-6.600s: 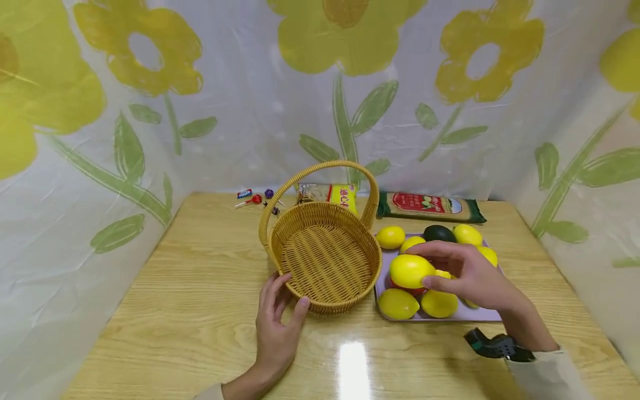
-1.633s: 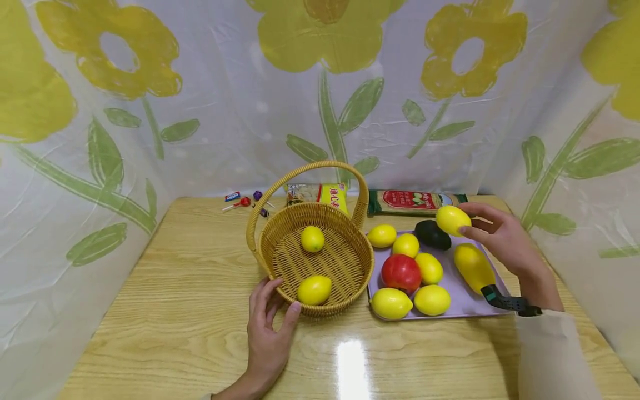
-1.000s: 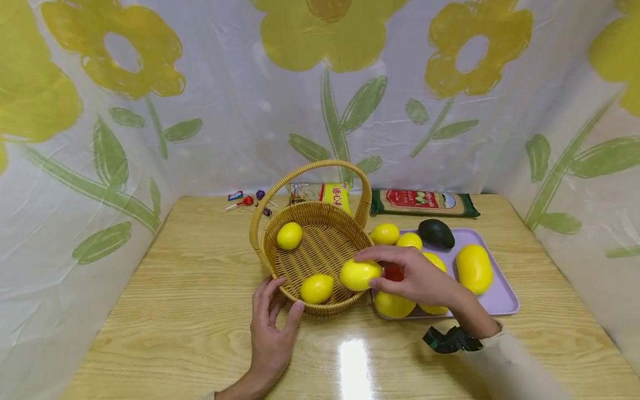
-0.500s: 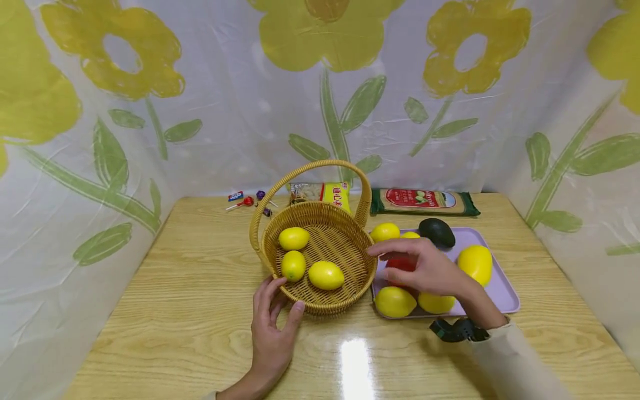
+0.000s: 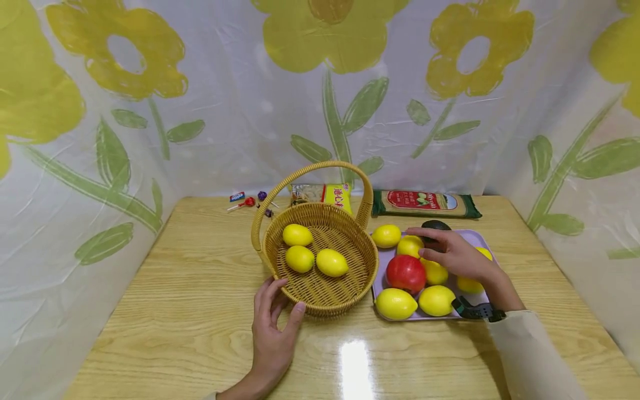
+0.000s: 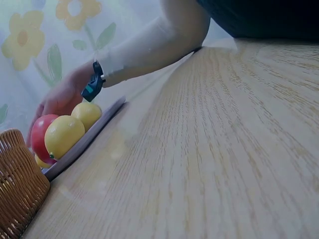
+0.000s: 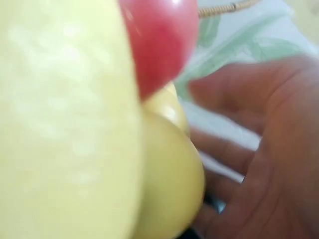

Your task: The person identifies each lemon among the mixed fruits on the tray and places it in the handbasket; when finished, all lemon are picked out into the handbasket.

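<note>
In the head view, my left hand [image 5: 274, 333] touches the near left rim of a woven basket [image 5: 350, 291] with relaxed fingers, its thumb against the outer wall. Three lemons [image 5: 332, 262] lie in the basket. Over the purple tray [image 5: 477, 239], my right hand [image 5: 457, 255] hovers with fingers apart and holds nothing, close to a lemon [image 5: 410, 246] and a dark avocado [image 5: 436, 225] that it partly hides. A red round fruit [image 5: 406, 272] sits among several more lemons [image 5: 437, 300]. The right wrist view shows thumb and fingers spread beside a lemon [image 7: 172, 174].
Behind the basket lies a yellow food packet [image 5: 336, 195], with a long green-ended packet [image 5: 425, 203] to its right. Lollipops [image 5: 250, 201] and a small blue wrapped sweet [image 5: 237, 196] are at the back left. The tall basket handle [image 5: 325, 165] arches over the basket.
My right hand has carried lemons from the tray into the basket and let them go; they have rolled toward its left. The hand has since returned to the tray. The left hand stays at the rim.
</note>
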The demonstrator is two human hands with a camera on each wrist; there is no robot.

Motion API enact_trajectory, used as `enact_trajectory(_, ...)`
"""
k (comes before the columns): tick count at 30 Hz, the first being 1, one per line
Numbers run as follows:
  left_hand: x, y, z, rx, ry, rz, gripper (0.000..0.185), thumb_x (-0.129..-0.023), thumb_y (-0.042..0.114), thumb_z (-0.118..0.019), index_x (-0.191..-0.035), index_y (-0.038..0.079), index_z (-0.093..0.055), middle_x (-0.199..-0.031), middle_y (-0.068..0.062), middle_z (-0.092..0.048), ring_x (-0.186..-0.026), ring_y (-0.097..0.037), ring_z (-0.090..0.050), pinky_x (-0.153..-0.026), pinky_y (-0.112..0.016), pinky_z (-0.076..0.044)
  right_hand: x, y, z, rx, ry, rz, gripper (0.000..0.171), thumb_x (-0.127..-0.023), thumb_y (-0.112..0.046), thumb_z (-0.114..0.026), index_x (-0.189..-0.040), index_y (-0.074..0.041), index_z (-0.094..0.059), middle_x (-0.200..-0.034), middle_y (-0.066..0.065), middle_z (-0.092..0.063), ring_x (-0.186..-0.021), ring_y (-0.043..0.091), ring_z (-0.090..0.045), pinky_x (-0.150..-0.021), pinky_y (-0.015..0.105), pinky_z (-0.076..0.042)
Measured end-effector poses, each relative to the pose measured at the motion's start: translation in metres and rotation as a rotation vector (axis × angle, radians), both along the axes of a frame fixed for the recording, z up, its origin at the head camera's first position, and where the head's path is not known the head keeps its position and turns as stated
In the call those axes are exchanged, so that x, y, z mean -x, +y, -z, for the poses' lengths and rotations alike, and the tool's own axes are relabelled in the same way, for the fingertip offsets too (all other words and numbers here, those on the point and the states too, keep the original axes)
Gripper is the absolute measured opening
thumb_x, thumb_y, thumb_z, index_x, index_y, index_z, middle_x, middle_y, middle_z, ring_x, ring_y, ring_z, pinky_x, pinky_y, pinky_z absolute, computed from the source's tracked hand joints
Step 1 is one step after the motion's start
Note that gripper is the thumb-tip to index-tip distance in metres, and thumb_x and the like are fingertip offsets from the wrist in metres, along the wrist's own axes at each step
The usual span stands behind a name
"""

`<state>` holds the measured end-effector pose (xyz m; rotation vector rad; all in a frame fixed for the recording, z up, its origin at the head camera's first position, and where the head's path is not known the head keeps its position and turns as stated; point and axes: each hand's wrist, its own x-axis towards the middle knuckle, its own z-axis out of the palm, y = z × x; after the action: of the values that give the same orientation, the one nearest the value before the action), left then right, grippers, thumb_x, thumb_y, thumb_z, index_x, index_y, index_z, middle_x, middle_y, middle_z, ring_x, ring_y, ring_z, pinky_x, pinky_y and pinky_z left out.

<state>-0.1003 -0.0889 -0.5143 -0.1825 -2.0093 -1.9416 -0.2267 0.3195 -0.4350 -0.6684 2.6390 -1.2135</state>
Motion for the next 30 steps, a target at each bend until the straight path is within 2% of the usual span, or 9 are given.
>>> enact_trajectory(4, 0.000, 0.000, 0.000, 0.001, -0.004, 0.002, 0.054, -0.103, 0.000, -0.072, -0.153, 0.000, -0.052, -0.170, -0.022, -0.029, -0.145, -0.049, -0.048, -0.121, -0.020, -0.047, 0.000, -0.004, 0.005, -0.131, 0.047, 0.032, 0.055, -0.103, -0.009, -0.074, -0.156, -0.009, -0.060, -0.145, 0.016, -0.066, -0.128, 0.036, -0.065, -0.112, 0.054, -0.060)
enact_trajectory(7, 0.000, -0.001, 0.000, 0.003, -0.004, 0.002, 0.055, -0.103, -0.001, -0.072, -0.153, -0.002, -0.051, -0.170, -0.023, -0.029, -0.145, -0.049, -0.049, -0.121, -0.020, -0.047, 0.000, -0.007, 0.007, -0.189, 0.044, 0.076, 0.058, -0.101, -0.011, -0.077, -0.157, -0.010, -0.060, -0.143, 0.015, -0.068, -0.126, 0.034, -0.066, -0.111, 0.059, -0.060)
enact_trajectory(13, -0.001, 0.000, -0.001, 0.005, -0.012, 0.006, 0.055, -0.103, 0.000, -0.072, -0.153, -0.003, -0.050, -0.170, -0.020, -0.029, -0.144, -0.048, -0.049, -0.121, -0.019, -0.048, 0.001, -0.008, 0.008, -0.207, 0.051, 0.111, 0.055, -0.101, -0.015, -0.078, -0.154, -0.010, -0.062, -0.142, 0.016, -0.070, -0.124, 0.036, -0.069, -0.108, 0.058, -0.062)
enact_trajectory(17, -0.001, 0.000, -0.001, 0.007, -0.014, 0.001, 0.054, -0.103, 0.000, -0.072, -0.153, -0.001, -0.051, -0.170, -0.019, -0.029, -0.144, -0.047, -0.050, -0.120, -0.019, -0.048, -0.001, -0.006, 0.000, -0.166, 0.101, 0.146, 0.052, -0.102, -0.020, -0.080, -0.150, -0.008, -0.064, -0.135, 0.015, -0.073, -0.118, 0.033, -0.073, -0.103, 0.053, -0.065)
enact_trajectory(19, -0.001, 0.000, -0.001, 0.008, -0.013, 0.001, 0.054, -0.103, 0.000, -0.072, -0.153, -0.001, -0.051, -0.170, -0.019, -0.029, -0.144, -0.047, -0.049, -0.121, -0.019, -0.048, -0.004, -0.006, -0.009, -0.144, 0.131, 0.166, 0.051, -0.103, -0.023, -0.080, -0.149, -0.008, -0.064, -0.134, 0.014, -0.074, -0.115, 0.031, -0.074, -0.101, 0.048, -0.066)
enact_trajectory(22, -0.001, 0.000, -0.001, 0.008, -0.010, 0.001, 0.054, -0.103, 0.000, -0.072, -0.153, -0.001, -0.051, -0.170, -0.019, -0.029, -0.144, -0.048, -0.049, -0.121, -0.019, -0.047, -0.010, -0.010, -0.023, -0.095, 0.148, 0.175, 0.050, -0.104, -0.025, -0.079, -0.150, -0.011, -0.064, -0.134, 0.012, -0.074, -0.113, 0.028, -0.074, -0.098, 0.033, -0.067)
enact_trajectory(26, 0.000, 0.000, -0.001, 0.008, -0.003, 0.001, 0.054, -0.103, -0.001, -0.072, -0.153, -0.001, -0.052, -0.169, -0.022, -0.029, -0.143, -0.048, -0.050, -0.121, -0.019, -0.048, -0.019, -0.025, -0.034, 0.041, 0.077, 0.088, 0.048, -0.104, -0.021, -0.078, -0.149, -0.013, -0.065, -0.141, 0.010, -0.071, -0.120, 0.030, -0.071, -0.099, 0.019, -0.061)
enact_trajectory(30, 0.000, 0.000, -0.001, 0.005, -0.001, 0.005, 0.054, -0.103, -0.001, -0.072, -0.153, 0.001, -0.052, -0.168, -0.025, -0.029, -0.143, -0.047, -0.051, -0.121, -0.019, -0.048, -0.028, -0.051, -0.033, 0.177, 0.001, -0.058, 0.045, -0.102, -0.014, -0.079, -0.145, -0.015, -0.067, -0.144, 0.008, -0.070, -0.127, 0.028, -0.069, -0.104, 0.023, -0.061)
